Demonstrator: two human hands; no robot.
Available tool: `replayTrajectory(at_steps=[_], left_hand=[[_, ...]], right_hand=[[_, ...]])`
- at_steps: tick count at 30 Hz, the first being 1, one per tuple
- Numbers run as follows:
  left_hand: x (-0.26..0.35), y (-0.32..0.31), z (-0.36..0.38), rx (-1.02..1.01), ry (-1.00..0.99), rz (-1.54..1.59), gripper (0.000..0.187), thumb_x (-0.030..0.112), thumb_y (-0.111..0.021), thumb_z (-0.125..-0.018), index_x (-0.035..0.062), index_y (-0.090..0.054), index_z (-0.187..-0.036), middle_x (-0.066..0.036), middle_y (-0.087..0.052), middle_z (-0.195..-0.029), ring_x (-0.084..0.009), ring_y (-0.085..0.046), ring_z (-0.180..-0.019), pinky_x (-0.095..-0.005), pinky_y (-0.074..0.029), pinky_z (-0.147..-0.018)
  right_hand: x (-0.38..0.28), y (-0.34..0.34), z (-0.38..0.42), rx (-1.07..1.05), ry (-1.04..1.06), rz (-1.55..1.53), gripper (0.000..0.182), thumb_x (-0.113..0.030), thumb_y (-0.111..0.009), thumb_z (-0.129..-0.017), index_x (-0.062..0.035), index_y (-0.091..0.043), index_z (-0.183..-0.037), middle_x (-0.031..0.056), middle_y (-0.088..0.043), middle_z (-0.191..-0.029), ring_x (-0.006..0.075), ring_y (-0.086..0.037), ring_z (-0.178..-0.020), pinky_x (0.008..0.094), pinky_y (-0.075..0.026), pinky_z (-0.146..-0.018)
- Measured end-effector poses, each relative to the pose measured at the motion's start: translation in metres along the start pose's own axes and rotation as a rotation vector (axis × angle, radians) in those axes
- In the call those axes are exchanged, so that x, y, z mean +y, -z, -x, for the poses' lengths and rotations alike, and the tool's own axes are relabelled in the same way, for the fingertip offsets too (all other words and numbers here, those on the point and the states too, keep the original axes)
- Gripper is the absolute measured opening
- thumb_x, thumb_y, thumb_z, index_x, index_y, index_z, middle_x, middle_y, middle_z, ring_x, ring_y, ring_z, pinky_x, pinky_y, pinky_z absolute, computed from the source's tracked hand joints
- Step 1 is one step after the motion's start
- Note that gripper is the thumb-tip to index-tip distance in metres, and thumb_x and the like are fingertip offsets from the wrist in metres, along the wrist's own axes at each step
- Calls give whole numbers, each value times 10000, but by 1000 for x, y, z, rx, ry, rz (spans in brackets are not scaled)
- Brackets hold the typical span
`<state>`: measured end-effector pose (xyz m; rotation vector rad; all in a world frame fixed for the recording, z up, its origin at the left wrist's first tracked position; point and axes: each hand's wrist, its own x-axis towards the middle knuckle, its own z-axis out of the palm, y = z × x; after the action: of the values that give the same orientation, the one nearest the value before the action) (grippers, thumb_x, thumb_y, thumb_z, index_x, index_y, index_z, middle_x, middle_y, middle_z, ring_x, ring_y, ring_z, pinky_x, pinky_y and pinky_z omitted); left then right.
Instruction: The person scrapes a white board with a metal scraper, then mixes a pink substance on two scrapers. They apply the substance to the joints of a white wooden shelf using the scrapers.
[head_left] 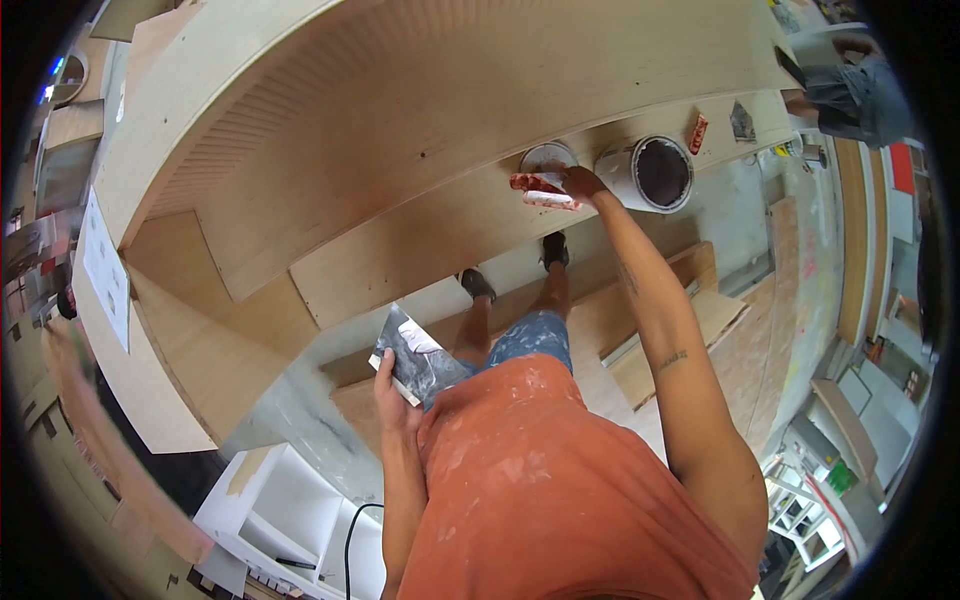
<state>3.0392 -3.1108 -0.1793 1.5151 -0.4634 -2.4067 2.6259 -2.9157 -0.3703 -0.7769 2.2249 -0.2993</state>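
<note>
Fingers of the left hand (398, 402) curl shut around the edge of a dark board (425, 369) bearing a pale smear (419, 337). Forward and right, a red-and-white tube (551, 200) lies crosswise — just left of the nearer right hand (583, 184), its fingers bunched, their grip unclear — then a bucket (662, 173).

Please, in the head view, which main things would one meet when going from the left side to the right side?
White paper sheet → dark flat plate in the left hand → right hand → bucket → red-and-white tube → dark pointed piece → another person's grey clothing.
</note>
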Motion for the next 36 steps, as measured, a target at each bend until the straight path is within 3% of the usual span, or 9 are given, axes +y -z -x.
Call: replayTrajectory(at_steps=[1, 3, 5, 11, 16, 25, 31, 33, 36], left_hand=[[1, -4, -2, -14, -3, 5, 340, 269, -497, -1005, 40, -561, -1248, -85, -668, -1133, -217, -668, -1020, -391, -546, -903], [4, -14, -8, -70, 24, -4, 296, 263, -498, -1006, 60, -591, -1199, -64, -692, -1077, -214, -691, -960, -382, -574, -847], [2, -21, -22, -130, 23, 6, 305, 269, -507, -1001, 51, -594, -1195, -67, -697, -1057, -217, -696, -941, -388, -576, -843], [-12, -101, -38, -387, 156, -137, 358, 264, -530, -978, 19, -569, -1237, -125, -675, -1129, -262, -675, -1018, -434, -543, -922], [-4, -180, 31, -676, 416, 76, 369, 251, -479, -994, -4, -547, -1252, -160, -662, -1152, -280, -671, -1024, -440, -536, -932], [-10, -206, 83, -869, 495, -120, 380, 212, -489, -985, -28, -515, -1278, -172, -653, -1157, -270, -676, -1011, -421, -550, -914], [-27, -199, 115, -998, 562, -199, 375, 233, -528, -969, -31, -538, -1234, -155, -674, -1082, -259, -695, -929, -397, -577, -842], [-33, -198, 129, -1078, 566, -195, 379, 238, -534, -966, -30, -538, -1233, -156, -672, -1084, -260, -693, -933, -395, -575, -845], [-47, -198, 147, -1050, 543, -200, 383, 237, -538, -967, -24, -528, -1247, -153, -660, -1109, -258, -679, -974, -410, -554, -885]], right_hand=[[10, -2, 4, 105, 39, -34, 388, -106, -461, -876, -11, -656, -1198, 257, -685, -1017, 348, -678, -975, 430, -519, -872], [11, 6, 18, -132, 18, 67, 410, -121, -487, -867, -10, -644, -1229, 256, -671, -1070, 351, -658, -1009, 415, -491, -907], [-15, 12, 72, 286, 56, -524, 434, -124, -499, -853, -25, -632, -1254, 238, -642, -1150, 338, -609, -1103, 370, -451, -962], [-133, 74, 219, 569, 466, -425, 554, 124, -593, -702, -58, -649, -1222, 156, -604, -1229, 309, -569, -1171, 363, -437, -988], [-218, 108, 318, 776, 869, -199, 549, -71, -786, -674, -214, -681, -1193, 79, -582, -1257, 308, -545, -1193, 452, -467, -1007], [-179, 106, 389, 974, 636, 32, 623, -84, -755, -662, -246, -618, -1247, 82, -495, -1336, 328, -496, -1232, 459, -451, -1030], [-144, 120, 457, 878, 376, 563, 583, -108, -705, -712, -282, -614, -1261, 74, -509, -1336, 286, -484, -1253, 455, -397, -1082], [-137, 108, 472, 908, 322, 507, 535, -76, -673, -775, -254, -604, -1275, 93, -503, -1341, 286, -480, -1257, 438, -383, -1093], [-152, 75, 485, 1372, 121, -687, 356, -38, -568, -921, -79, -565, -1275, 95, -545, -1311, 256, -520, -1228, 381, -421, -1053]])
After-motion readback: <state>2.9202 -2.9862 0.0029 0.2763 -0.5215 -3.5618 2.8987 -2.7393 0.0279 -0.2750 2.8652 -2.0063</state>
